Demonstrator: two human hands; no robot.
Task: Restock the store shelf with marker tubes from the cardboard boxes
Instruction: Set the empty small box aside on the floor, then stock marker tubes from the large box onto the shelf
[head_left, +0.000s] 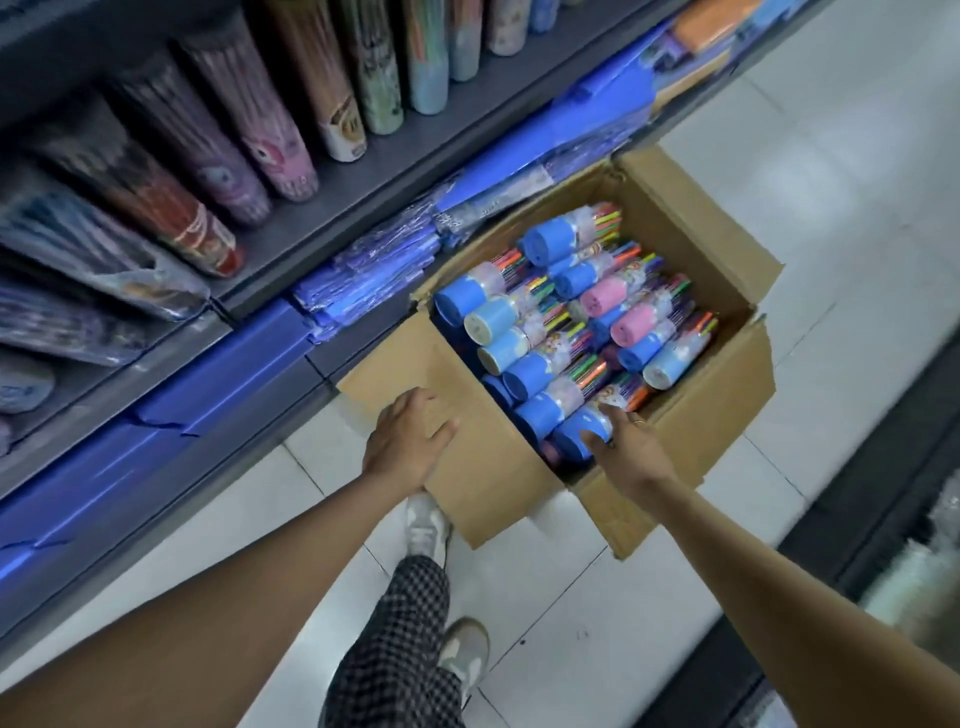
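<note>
Dozens of marker tubes (571, 332) lie stacked on their sides in an open cardboard box (701, 415) that sits on the tiled floor (857, 171) just beside the store shelf (332, 218). Each tube is a slim cylinder with a clear plastic body showing bright markers inside and an opaque blue or pink paper-wrapped end. They look light and rigid, though the smooth plastic is probably slick, and a thin wall might dent under a hard squeeze. The wrapped end looks like the surest place to take hold, since it should give more friction than the clear section.

The right hand (631, 447) reaches into the near corner of the box, its fingers curled round the blue end of the nearest tube (582, 431). The left hand (405, 441) rests on the box flap (467, 467) with fingers spread and nearly straight, seemingly steadying the matte, creased cardboard. On the shelf above, taller tubes (291, 124) with printed wraps stand in a leaning row, blurred by motion.
</note>
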